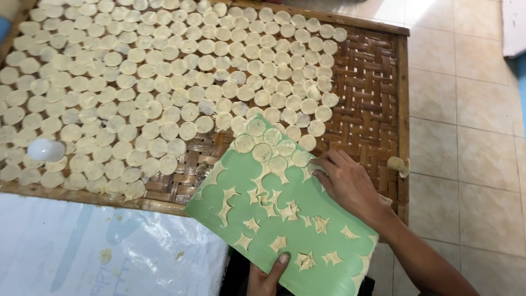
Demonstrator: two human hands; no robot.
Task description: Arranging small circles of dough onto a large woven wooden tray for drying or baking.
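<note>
Hands [345,183] hold green sheet [285,219] over tray edge [404,109].

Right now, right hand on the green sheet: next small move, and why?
Probably peel the disc under the right hand off the green sheet and lay it in the bare patch of the woven tray. The fingertips sit at a disc on the sheet's right edge, several discs remain at its top, and the left hand grips its bottom edge.
</note>
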